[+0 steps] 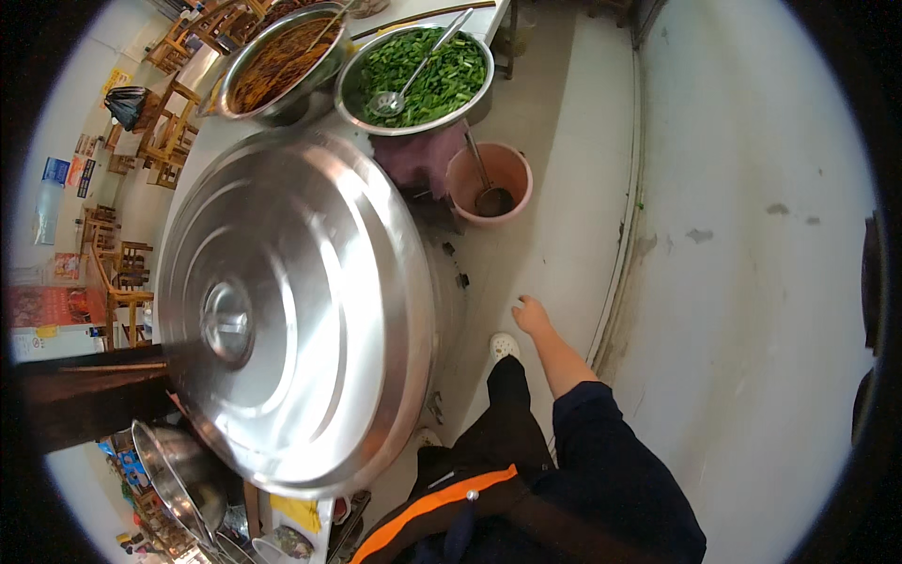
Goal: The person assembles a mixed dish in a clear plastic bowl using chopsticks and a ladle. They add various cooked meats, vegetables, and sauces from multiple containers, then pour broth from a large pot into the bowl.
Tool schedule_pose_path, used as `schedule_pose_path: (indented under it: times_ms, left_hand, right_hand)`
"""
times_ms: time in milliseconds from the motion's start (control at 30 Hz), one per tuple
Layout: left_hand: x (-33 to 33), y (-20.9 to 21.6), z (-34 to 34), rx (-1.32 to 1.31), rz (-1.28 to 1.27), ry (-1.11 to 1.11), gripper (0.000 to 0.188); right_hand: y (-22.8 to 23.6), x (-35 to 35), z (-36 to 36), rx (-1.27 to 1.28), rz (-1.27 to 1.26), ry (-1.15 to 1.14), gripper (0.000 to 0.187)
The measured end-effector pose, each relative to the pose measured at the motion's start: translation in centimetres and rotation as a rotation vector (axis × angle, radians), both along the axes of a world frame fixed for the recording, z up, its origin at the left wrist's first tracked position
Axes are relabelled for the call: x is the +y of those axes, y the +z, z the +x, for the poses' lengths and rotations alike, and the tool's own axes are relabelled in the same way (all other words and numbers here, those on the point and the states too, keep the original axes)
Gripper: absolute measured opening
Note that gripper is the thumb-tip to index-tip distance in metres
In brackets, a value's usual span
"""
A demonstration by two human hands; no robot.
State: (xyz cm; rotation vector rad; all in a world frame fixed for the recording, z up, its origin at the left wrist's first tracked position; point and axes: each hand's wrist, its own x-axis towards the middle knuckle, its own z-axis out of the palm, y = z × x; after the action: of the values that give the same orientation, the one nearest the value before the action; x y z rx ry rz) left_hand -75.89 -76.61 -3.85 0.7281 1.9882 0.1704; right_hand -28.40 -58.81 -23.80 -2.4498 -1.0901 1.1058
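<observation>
My right hand (531,317) hangs in the air over the floor, empty, its fingers slightly apart. The forearm below it comes out of a dark pushed-up sleeve. My left hand is not in view. A very large round metal lid (282,254) with ridged rings and a small handle (228,324) fills the left middle of the view. Beyond it, a metal bowl of chopped green vegetables (442,75) holds a perforated metal ladle (387,103). Left of that bowl stands a metal pot of reddish-brown food (287,61) with a long utensil resting in it.
A pink bucket (517,183) with a long-handled ladle (493,199) stands on the floor by the counter. The wall (752,235) runs along the right. Wooden chairs (169,127) are at far left. Metal bowls (183,470) and a yellow cloth (296,510) lie at lower left.
</observation>
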Motion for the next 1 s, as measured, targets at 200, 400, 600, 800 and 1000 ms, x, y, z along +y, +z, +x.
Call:
schedule_pose_path:
  times_ms: [200, 400, 600, 800, 1000]
  left_hand:
    - [6.4, -1.3, 8.1, -0.054, -0.036, -0.11, 0.04]
    - [12.9, -2.0, 14.1, -0.202, 0.091, -0.185, 0.04]
    - [18.7, -3.5, 21.6, -0.279, 0.166, -0.213, 0.039]
    - [25.3, -7.6, 28.1, -0.131, 0.084, -0.165, 0.038]
    - [26.2, -8.9, 28.9, 0.078, -0.143, -0.08, 0.038]
  right_hand:
    - [0.5, 7.4, 1.9, 0.12, 0.126, 0.122, 0.045]
    - [2.1, -2.7, 8.9, 0.019, -0.2, 0.217, 0.049]
    - [5.2, -0.4, 19.2, -0.137, -0.649, 0.364, 0.042]
    - [2.0, 20.6, 23.1, -0.435, -0.338, 0.832, 0.024]
    - [-5.2, 43.4, 20.7, -0.414, 0.01, 1.338, 0.035]
